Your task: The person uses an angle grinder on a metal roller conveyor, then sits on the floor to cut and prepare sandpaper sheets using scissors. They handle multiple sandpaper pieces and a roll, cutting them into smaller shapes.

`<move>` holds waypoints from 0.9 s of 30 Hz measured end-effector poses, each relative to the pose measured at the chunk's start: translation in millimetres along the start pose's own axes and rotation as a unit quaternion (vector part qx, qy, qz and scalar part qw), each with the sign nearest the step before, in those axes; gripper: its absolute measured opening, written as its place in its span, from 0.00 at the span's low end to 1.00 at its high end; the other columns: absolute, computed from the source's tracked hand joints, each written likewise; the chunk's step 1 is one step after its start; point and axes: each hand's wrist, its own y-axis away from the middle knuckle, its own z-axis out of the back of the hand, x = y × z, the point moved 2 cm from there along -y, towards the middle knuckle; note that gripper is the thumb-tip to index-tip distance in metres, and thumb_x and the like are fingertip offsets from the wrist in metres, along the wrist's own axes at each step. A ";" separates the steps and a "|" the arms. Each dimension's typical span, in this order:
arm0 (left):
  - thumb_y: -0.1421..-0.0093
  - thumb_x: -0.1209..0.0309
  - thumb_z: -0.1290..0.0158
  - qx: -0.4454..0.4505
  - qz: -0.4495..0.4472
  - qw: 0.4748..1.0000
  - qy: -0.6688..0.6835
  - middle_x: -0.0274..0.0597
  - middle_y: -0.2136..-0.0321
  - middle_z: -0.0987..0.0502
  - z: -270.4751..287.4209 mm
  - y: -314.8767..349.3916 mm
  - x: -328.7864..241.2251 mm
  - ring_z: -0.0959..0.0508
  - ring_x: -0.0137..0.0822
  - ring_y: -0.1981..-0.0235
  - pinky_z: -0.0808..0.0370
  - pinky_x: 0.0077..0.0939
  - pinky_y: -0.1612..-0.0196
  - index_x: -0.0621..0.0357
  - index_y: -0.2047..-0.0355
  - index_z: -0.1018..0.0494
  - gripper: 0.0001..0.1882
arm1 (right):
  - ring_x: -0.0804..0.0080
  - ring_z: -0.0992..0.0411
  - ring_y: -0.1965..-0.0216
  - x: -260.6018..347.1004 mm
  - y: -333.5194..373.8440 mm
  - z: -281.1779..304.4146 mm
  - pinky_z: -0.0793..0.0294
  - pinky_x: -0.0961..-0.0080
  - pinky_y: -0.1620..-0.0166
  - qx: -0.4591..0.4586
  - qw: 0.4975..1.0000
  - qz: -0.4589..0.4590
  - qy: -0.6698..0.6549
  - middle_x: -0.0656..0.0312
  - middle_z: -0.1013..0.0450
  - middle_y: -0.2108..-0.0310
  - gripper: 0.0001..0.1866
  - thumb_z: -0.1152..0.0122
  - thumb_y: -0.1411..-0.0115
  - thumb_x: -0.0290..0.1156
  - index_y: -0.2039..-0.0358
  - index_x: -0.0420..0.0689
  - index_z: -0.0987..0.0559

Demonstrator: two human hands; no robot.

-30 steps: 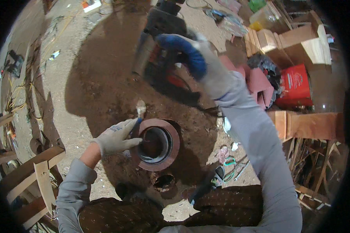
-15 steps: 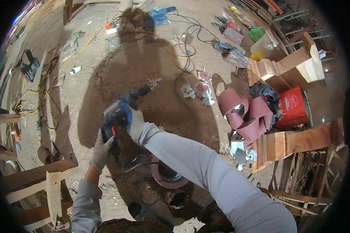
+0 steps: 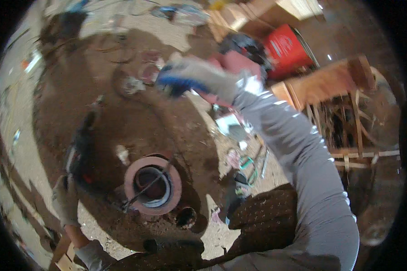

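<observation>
Head view, looking down at a dirt floor. The left hand (image 3: 67, 201), in a grey work glove, is closed around the rear of a dark power tool (image 3: 82, 156) at the lower left; the tool's body runs up and away from the hand and lies just to the left of a reddish-brown ring (image 3: 153, 185). The ring lies flat on the ground at centre, with a dark round opening in its middle and a thin cord (image 3: 144, 189) crossing that opening. A smaller dark round hole (image 3: 186, 217) sits just below and to the right of the ring.

The right hand (image 3: 199, 79), in a grey glove with a blue palm, is raised well above the ring at upper centre, on a grey sleeve (image 3: 303, 167); it is motion-blurred, and whether it grips anything cannot be told. Behind it stand a red container (image 3: 288, 45) and wooden frames (image 3: 343, 104).
</observation>
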 end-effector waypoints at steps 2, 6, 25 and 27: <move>0.29 0.63 0.49 0.029 -0.052 0.994 0.092 0.54 0.59 0.18 9.0 -21.9 -36.4 0.19 0.51 0.58 0.24 0.40 0.55 0.62 0.54 0.22 0.15 | 0.56 0.23 0.50 13.7 88.8 70.2 0.20 0.62 0.50 -0.025 0.879 0.181 0.441 0.50 0.23 0.55 0.17 0.35 0.37 0.34 0.50 0.39 0.22; 0.31 0.69 0.45 0.007 -0.259 0.953 0.160 0.53 0.55 0.19 -1.0 -37.1 -149.6 0.19 0.47 0.55 0.24 0.37 0.51 0.65 0.49 0.24 0.15 | 0.63 0.23 0.53 -11.5 258.0 136.1 0.22 0.66 0.50 -0.262 0.919 -0.061 0.289 0.56 0.24 0.57 0.19 0.36 0.35 0.38 0.49 0.38 0.23; 0.40 0.58 0.40 0.190 -0.618 0.763 0.020 0.54 0.41 0.28 -90.6 26.0 -383.9 0.32 0.57 0.37 0.40 0.50 0.32 0.58 0.38 0.33 0.33 | 0.47 0.25 0.51 -59.6 517.4 -157.1 0.26 0.56 0.47 -0.186 0.896 -0.391 0.093 0.48 0.24 0.54 0.22 0.42 0.33 0.45 0.45 0.43 0.24; 0.40 0.58 0.40 0.167 -0.626 0.762 0.005 0.54 0.41 0.28 -82.0 18.5 -384.3 0.32 0.57 0.37 0.39 0.51 0.33 0.59 0.37 0.34 0.34 | 0.48 0.24 0.51 -51.1 505.2 -149.7 0.26 0.55 0.46 -0.202 0.901 -0.384 -0.034 0.47 0.24 0.53 0.23 0.44 0.32 0.47 0.45 0.43 0.24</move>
